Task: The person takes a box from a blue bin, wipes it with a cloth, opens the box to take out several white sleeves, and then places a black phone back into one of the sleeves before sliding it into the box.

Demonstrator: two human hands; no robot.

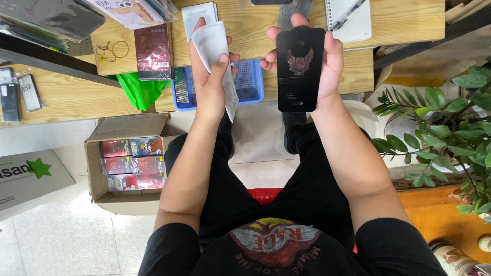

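Observation:
My left hand [209, 76] is raised over my lap and grips a white paper sleeve [217, 56] between thumb and fingers; the sleeve hangs down past the palm. My right hand [327, 61] holds a flat black card-like pack [300, 69] with a winged emblem, upright, facing me. Both hands hover in front of a wooden table edge [255, 30]. A blue plastic basket [250, 82] sits just behind and between the two hands.
An open cardboard box [128, 168] of red packs stands on the floor at left. On the table lie a dark red pack [153, 51], a notebook with pen [350, 18] and green plastic [140, 89]. A leafy plant [440, 133] fills the right.

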